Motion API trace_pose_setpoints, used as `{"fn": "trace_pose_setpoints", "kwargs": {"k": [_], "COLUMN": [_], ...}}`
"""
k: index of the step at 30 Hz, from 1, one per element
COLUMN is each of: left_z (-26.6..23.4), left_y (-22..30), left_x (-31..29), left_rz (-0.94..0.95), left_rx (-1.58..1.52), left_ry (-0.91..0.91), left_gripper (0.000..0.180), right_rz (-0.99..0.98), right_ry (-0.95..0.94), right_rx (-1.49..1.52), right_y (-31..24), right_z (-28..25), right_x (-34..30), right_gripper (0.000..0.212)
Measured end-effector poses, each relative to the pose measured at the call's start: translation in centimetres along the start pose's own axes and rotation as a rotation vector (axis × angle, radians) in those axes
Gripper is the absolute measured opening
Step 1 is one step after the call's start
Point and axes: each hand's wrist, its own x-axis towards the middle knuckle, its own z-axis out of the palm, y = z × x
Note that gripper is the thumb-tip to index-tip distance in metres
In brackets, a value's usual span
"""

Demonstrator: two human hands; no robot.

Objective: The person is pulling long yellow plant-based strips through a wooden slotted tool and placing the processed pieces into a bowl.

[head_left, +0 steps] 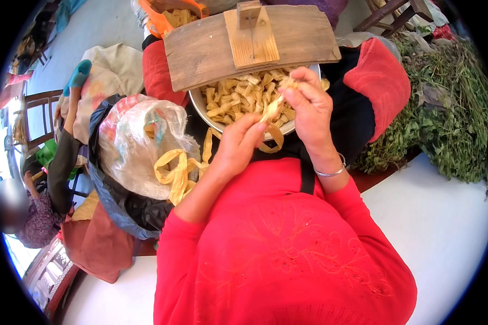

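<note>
My left hand (239, 142) and my right hand (310, 105) meet over the near rim of a metal basin (196, 103). Between them a pale yellow, ribbon-like strip (273, 110) is stretched and bunched, pinched by the fingers of both hands. One loop of it hangs below the left fingers. Short folded or knotted yellow pieces (238, 96) fill the basin. A longer yellow strip (174, 172) trails from beside my left wrist over a clear plastic bag (130, 141). What material the strips are, I cannot tell.
A wooden board (195, 51) with a slotted block (252, 38) lies across the basin's far side. Beyond it stands an orange basket (156, 19) holding similar pieces. Green plants (439, 114) are heaped at right. Another person (38, 216) sits at far left.
</note>
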Motion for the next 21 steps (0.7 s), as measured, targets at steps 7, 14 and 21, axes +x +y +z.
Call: {"fn": "trace_pose_setpoints", "kwargs": {"k": [7, 14, 21], "left_z": [-3.2, -1.7, -3.3], "left_y": [0.5, 2.6, 3.1], "left_x": [1.1, 4.5, 5.0], "left_rz": [0.588, 0.685, 0.323], "left_rx": [0.875, 0.852, 0.575], "left_ry": [0.177, 0.021, -0.155], "left_gripper": [0.011, 0.009, 0.017], "right_rz": [0.023, 0.186, 0.505], "right_ry": [-0.165, -0.55, -0.695], "right_rx": [-0.378, -0.286, -0.002], "right_y": [-1.6, -4.4, -4.3], "right_z": [-4.1, -2.5, -4.0], "right_x": [1.5, 4.5, 6.2], "right_gripper": [0.054, 0.02, 0.007]}}
